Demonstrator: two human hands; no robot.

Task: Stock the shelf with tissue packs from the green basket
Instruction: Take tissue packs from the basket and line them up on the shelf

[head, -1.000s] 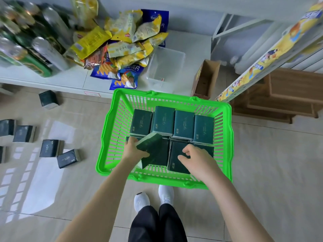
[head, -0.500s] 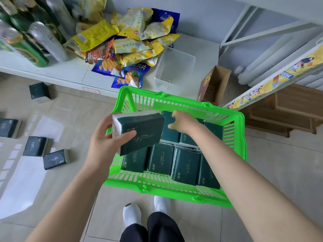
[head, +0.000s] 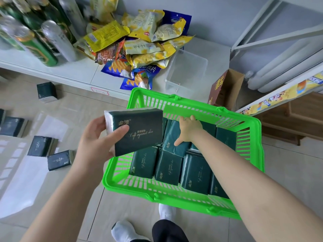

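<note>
A dark green tissue pack is held by the left hand above the left side of the green basket. The thumb is pressed on its printed face and the fingers are curled behind its white end. The pack is raised clear of the basket and tilted, with its gold lettering turned toward the camera.

The right hand is reached into the far half of the basket, where a second tissue pack is gripped. The fingers are hooked over its far edge and the thumb is laid on its face, and this pack is tipped up out of its row. More packs of the same kind are laid flat side by side along the near half, with others seen under the right forearm.

The basket is set on the tiled floor, just in front of a low white shelf. On the shelf, drink cans are stood at the left, a heap of snack bags is piled in the middle, and a clear plastic tub is placed at the right. An open cardboard box is seen beside the basket's far-right corner. Loose tissue packs are scattered on the floor at the left — well apart from the basket.
</note>
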